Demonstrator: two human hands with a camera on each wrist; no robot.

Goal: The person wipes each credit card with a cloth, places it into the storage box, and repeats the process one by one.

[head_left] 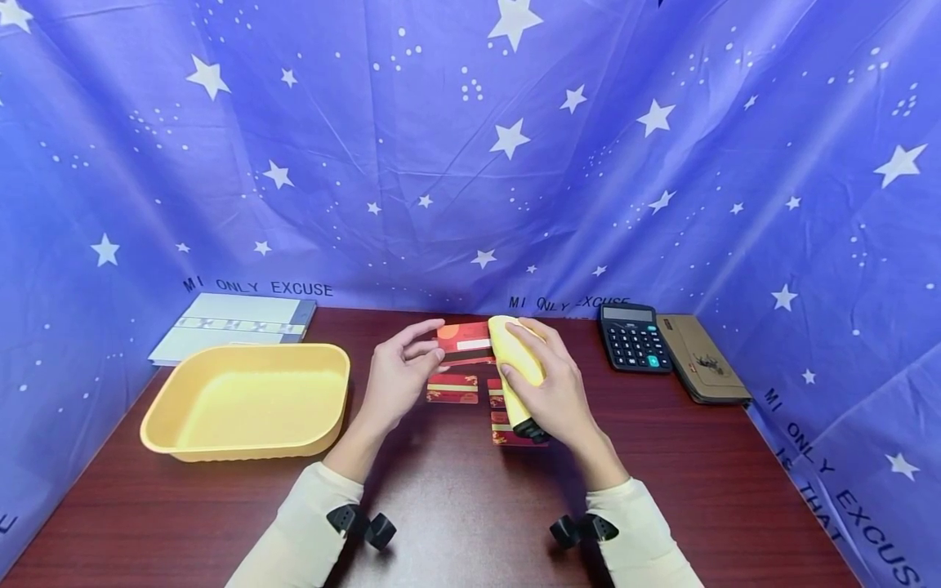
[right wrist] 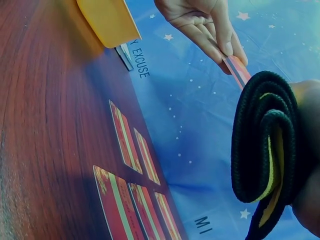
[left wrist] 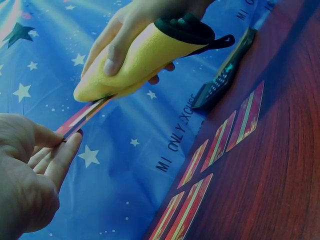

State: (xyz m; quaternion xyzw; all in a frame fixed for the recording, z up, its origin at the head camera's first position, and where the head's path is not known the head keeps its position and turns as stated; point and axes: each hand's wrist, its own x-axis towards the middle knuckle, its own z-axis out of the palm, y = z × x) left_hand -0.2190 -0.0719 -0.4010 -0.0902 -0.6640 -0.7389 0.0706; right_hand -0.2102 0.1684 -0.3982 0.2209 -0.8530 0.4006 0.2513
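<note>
My left hand (head_left: 397, 371) pinches a red bank card (head_left: 463, 333) by its left end, between thumb and fingers, raised over the table. My right hand (head_left: 562, 384) grips a rolled, folded yellow cloth (left wrist: 165, 55) with a black edge and a loop. The cloth wraps over the card's other end, hiding it. Below, several more red cards with pale stripes lie on the table, among them one card (head_left: 452, 394) on the left and another (right wrist: 117, 205) nearer me. In the head view, the cloth and right hand partly cover the right-hand cards.
On the left stands a yellow plastic basin (head_left: 246, 445), with a white and grey box-like item (head_left: 220, 314) behind it. A black calculator (head_left: 635, 339) and a brown wallet (head_left: 702, 359) lie at the back right. A starry blue curtain (head_left: 441, 163) surrounds the table (head_left: 441, 506).
</note>
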